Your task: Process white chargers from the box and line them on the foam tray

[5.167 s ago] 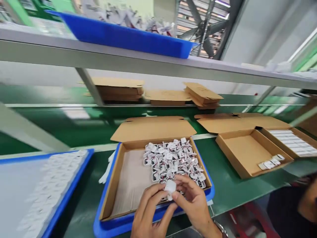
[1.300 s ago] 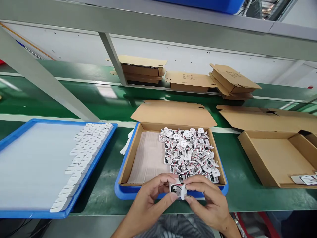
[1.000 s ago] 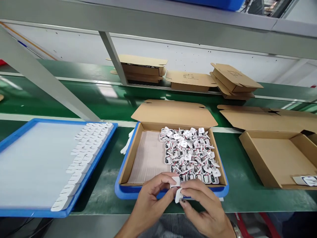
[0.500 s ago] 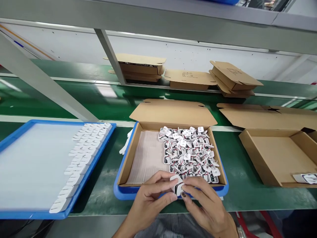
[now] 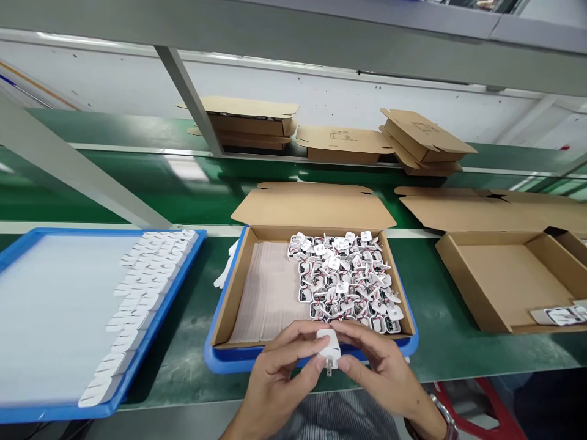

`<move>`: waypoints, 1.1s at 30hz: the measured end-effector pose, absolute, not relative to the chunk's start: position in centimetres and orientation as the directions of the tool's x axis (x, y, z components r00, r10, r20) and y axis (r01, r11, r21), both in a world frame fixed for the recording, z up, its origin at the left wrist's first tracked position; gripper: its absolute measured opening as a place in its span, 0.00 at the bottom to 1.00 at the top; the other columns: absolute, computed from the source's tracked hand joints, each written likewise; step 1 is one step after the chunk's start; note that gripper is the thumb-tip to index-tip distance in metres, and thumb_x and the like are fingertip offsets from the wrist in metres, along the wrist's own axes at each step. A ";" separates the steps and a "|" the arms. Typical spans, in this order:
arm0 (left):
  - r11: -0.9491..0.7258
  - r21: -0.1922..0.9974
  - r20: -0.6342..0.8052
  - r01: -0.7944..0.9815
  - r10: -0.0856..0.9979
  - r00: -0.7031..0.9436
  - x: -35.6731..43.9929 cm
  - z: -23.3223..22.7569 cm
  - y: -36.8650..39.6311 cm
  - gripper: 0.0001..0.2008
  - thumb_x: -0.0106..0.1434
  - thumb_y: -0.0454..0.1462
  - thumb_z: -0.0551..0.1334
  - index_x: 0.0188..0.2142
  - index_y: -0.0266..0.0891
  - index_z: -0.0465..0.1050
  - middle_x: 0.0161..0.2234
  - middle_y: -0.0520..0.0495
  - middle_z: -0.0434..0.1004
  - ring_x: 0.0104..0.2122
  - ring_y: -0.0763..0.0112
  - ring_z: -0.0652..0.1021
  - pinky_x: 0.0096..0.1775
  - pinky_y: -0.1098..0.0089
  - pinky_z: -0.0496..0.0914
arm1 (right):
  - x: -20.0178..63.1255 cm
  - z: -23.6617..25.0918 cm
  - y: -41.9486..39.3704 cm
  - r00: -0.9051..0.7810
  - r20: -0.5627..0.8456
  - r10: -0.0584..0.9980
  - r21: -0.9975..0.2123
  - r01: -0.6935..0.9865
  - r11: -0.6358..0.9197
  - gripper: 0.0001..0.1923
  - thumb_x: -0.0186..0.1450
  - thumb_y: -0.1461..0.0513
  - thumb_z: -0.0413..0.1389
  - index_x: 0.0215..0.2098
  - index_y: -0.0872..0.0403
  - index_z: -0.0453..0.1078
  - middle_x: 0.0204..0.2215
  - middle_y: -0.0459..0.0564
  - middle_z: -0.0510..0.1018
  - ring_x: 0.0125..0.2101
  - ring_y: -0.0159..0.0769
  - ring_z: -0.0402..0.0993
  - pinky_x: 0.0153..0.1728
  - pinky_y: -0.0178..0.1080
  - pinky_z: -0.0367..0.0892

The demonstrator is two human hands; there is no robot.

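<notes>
A white plug adapter (image 5: 329,349) is pinched between my two hands, its metal prongs pointing down toward me. My left hand (image 5: 288,360) grips it from the left with thumb and fingers. From the right, my right hand (image 5: 373,366) closes on it with thumb and fingertips. Just beyond the hands lies an open cardboard box (image 5: 233,287), set in a blue tray (image 5: 220,360). Rows of open white adapter housings (image 5: 343,281) with red wires and loose covers fill its right part. Pale sheet lining (image 5: 270,293) covers its left part.
At the left, a blue-rimmed tray (image 5: 160,342) holds rows of white pieces (image 5: 132,305) along its right side. A cardboard box (image 5: 499,281) stands at the right with a few white pieces (image 5: 562,315) inside. More cardboard boxes (image 5: 343,146) sit on the back shelf, below an overhead beam.
The white piece in my hands has been turned, so its metal prongs now show and its two parts look closed together. The view has shifted slightly.
</notes>
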State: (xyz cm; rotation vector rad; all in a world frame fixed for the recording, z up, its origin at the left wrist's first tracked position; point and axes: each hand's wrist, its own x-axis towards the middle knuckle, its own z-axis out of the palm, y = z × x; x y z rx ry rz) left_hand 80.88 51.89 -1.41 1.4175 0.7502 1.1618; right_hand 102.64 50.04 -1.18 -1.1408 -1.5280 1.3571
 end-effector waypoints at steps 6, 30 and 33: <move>-0.314 0.942 0.336 -0.121 0.879 0.337 80.8 -1.0 51.7 0.25 0.69 0.26 0.62 0.58 0.56 0.79 0.53 0.45 0.80 0.48 0.63 0.82 0.48 0.64 0.78 | 101.9 -0.3 50.2 -0.293 0.056 0.955 -0.989 0.117 0.094 0.23 0.72 0.62 0.60 0.61 0.33 0.72 0.54 0.46 0.80 0.56 0.36 0.76 0.59 0.43 0.72; -0.213 0.972 0.229 -0.100 0.954 0.194 81.8 -1.3 50.6 0.15 0.67 0.28 0.64 0.46 0.50 0.82 0.46 0.44 0.79 0.43 0.65 0.83 0.43 0.71 0.79 | 100.8 -1.3 49.5 -0.216 0.034 0.976 -0.999 0.016 0.039 0.22 0.71 0.62 0.60 0.61 0.37 0.71 0.52 0.48 0.81 0.52 0.36 0.80 0.55 0.42 0.76; -0.191 0.976 0.210 -0.104 0.954 0.212 81.8 -1.1 50.6 0.14 0.68 0.30 0.64 0.47 0.50 0.82 0.47 0.43 0.79 0.45 0.63 0.83 0.44 0.71 0.79 | 100.8 -1.5 49.5 -0.201 -0.008 0.980 -1.000 0.020 -0.004 0.26 0.70 0.61 0.62 0.64 0.35 0.69 0.55 0.48 0.81 0.53 0.37 0.81 0.57 0.43 0.76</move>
